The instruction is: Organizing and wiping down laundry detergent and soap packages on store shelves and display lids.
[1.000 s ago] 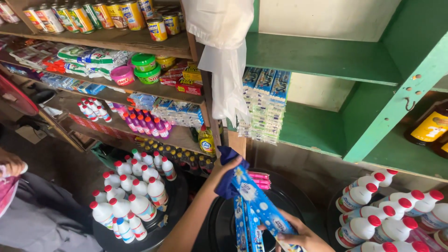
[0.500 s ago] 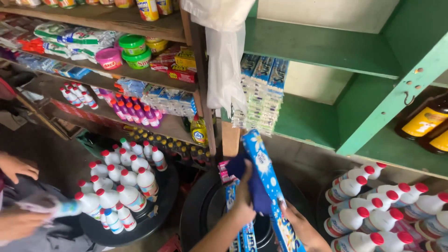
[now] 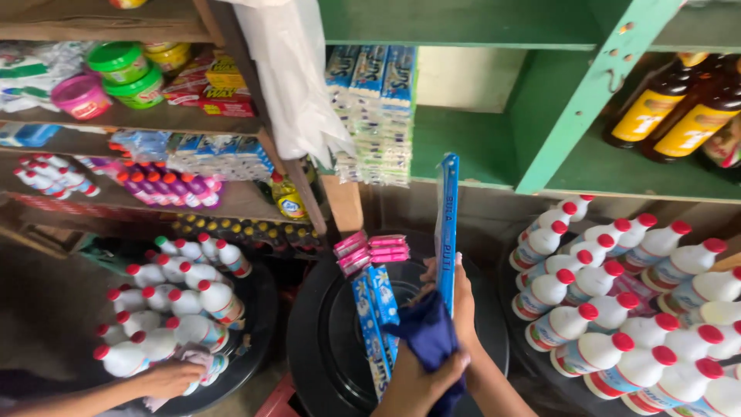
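Note:
My right hand (image 3: 464, 303) grips a long blue strip of sachets (image 3: 447, 220) and holds it upright, edge-on to me, above a black round lid (image 3: 324, 340). My left hand (image 3: 413, 382) is closed on a dark blue cloth (image 3: 429, 333) pressed against the lower part of that strip. More blue sachet strips (image 3: 376, 316) lie on the lid just left of my hands. A few pink sachets (image 3: 377, 249) rest at the lid's far edge.
White bottles with red caps crowd a tray on the right (image 3: 617, 309) and another on the left (image 3: 177, 301), where another person's hand (image 3: 166, 378) holds a cloth. A green shelf (image 3: 556, 100) with brown bottles (image 3: 671, 108) stands above. A white plastic bag (image 3: 297, 77) hangs from the post.
The strip has turned from slanted and face-on to upright and edge-on. My left hand with the cloth has slid down it. Another person's hand now rests at the left bottles.

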